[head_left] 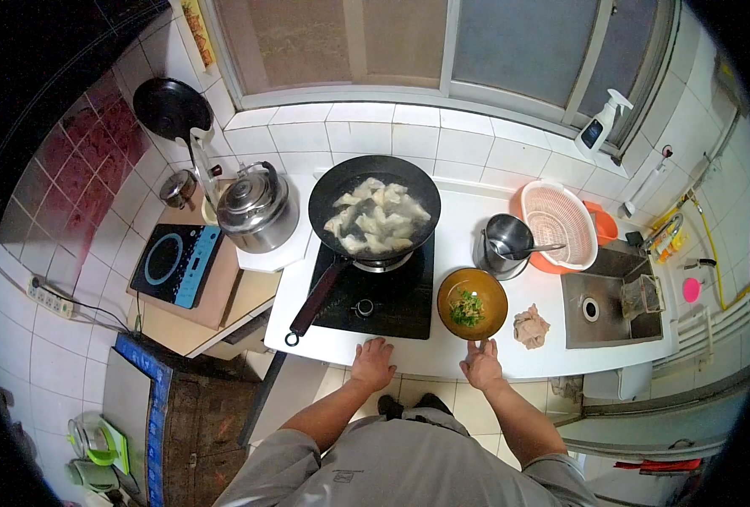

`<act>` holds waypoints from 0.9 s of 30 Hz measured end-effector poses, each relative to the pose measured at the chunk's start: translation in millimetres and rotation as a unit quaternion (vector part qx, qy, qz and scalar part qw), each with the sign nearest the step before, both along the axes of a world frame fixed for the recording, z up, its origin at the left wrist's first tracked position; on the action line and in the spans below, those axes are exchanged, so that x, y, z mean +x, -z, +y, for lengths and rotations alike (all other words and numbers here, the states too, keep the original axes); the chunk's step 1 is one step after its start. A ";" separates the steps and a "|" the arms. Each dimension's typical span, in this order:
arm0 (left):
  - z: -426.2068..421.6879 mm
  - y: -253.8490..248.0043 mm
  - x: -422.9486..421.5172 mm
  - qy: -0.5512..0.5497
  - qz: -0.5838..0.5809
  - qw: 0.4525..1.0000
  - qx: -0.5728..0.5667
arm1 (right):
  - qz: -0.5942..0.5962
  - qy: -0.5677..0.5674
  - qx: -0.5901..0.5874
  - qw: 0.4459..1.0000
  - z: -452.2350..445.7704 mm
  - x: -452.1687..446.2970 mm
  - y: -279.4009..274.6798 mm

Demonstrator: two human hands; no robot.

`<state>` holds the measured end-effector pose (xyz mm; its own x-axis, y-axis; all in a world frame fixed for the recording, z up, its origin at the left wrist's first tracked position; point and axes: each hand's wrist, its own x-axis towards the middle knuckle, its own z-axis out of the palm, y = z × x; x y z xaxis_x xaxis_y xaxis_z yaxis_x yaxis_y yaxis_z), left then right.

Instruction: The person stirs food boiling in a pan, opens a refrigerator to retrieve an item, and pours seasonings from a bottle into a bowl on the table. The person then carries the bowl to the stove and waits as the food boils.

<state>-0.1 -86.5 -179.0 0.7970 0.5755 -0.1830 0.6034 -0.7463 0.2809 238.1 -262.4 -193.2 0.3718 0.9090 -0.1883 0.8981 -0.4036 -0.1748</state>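
My left hand [374, 363] rests at the counter's front edge, just below the black cooktop [375, 306], with its fingers laid out and nothing in it. My right hand [481, 363] is at the same edge, fingers stretched toward the amber bowl [500, 311]; whether they touch it I cannot tell. Chopped greens [467, 308] lie in that bowl. On the cooktop's burner stands a black wok [318, 201] holding dumplings [379, 215] in liquid. Its dark handle [320, 296] points down-left, above and left of my left hand. A crumpled beige cloth [530, 326] lies right of the bowl.
A metal pot [495, 264] with a ladle [537, 249] stands behind the bowl. Farther right are a pink colander [559, 221] and the sink [579, 329]. Left of the wok are a kettle [261, 215] and an induction plate [174, 264]. A spray bottle [601, 125] stands on the sill.
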 end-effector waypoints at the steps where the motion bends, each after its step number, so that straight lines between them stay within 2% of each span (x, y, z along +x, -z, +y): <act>1: 0.0 -0.3 -0.1 0.000 -0.001 1.000 0.000 | -0.002 -0.001 0.000 1.000 -0.1 0.0 0.3; 4: -0.1 -0.2 -0.1 -0.002 -0.003 1.000 -0.003 | 0.004 0.003 -0.045 0.999 2.4 -0.4 -5.4; 7: 0.3 2.8 -0.2 -0.003 -0.011 1.000 -0.005 | -0.019 -0.003 -0.003 1.000 -0.4 0.7 4.6; 27: -0.3 2.4 -1.4 0.000 -0.017 1.000 0.000 | -0.012 0.004 0.007 1.000 -2.6 1.5 10.5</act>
<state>-1.4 -86.8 -181.4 0.8026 0.5756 -0.1566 0.5938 -0.7463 0.3008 239.6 -265.0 -203.8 0.3832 0.9086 -0.1662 0.8992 -0.4081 -0.1580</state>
